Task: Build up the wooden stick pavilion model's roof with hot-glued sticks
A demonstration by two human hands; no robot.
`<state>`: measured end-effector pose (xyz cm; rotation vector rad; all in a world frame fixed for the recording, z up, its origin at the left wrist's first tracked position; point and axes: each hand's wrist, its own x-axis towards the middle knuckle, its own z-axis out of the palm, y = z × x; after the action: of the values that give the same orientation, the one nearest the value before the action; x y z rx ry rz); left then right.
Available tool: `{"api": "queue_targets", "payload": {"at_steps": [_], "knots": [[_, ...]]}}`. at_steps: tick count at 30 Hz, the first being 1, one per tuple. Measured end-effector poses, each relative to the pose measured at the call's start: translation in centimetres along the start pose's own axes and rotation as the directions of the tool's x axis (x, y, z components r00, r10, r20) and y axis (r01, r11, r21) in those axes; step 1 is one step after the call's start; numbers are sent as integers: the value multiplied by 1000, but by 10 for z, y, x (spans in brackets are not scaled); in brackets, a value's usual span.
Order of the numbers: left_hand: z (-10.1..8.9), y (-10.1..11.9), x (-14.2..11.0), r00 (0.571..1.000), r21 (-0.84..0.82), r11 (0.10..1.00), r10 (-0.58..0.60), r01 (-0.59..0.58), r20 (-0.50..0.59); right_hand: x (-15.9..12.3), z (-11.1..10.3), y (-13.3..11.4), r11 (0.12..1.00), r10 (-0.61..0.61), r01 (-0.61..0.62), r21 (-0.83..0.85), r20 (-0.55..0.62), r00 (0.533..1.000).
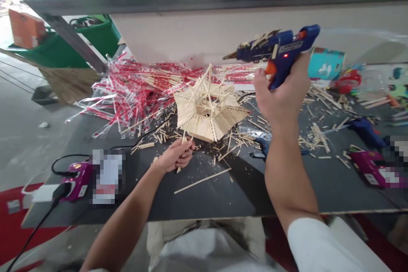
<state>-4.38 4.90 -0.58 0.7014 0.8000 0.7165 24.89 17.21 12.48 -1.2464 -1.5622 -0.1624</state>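
Observation:
My right hand [287, 89] grips a blue hot glue gun [277, 49] with an orange trigger, raised over the table. A red light glows on its side, and its nozzle points left. My left hand [177, 155] is closed around thin wooden sticks [184, 137] at the lower left edge of a star-shaped stick model [212, 108]. That model is built of pale sticks laid side by side, with a raised frame in the middle. Whether my left fingers also touch the model is hard to see. One loose stick [202, 180] lies in front.
Plastic-wrapped chopsticks [134, 93] are heaped at the back left. Cut stick pieces [248, 140] litter the dark table [223, 199]. Pliers [263, 146], a second glue gun [366, 131], purple power strips [78, 180], a phone [107, 176] and cables lie around. A metal rail [204, 0] crosses behind.

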Motion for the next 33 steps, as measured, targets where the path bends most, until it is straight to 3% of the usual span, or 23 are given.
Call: {"api": "queue_targets", "payload": {"at_steps": [6, 33], "knots": [[1, 0, -2, 1000, -11, 1000, 7, -7, 5, 0, 5, -3, 992, -3, 8, -128, 35, 999], [2, 0, -1, 1000, -6, 1000, -6, 6, -16, 1, 11, -6, 988, -7, 17, -155, 67, 998]]}}
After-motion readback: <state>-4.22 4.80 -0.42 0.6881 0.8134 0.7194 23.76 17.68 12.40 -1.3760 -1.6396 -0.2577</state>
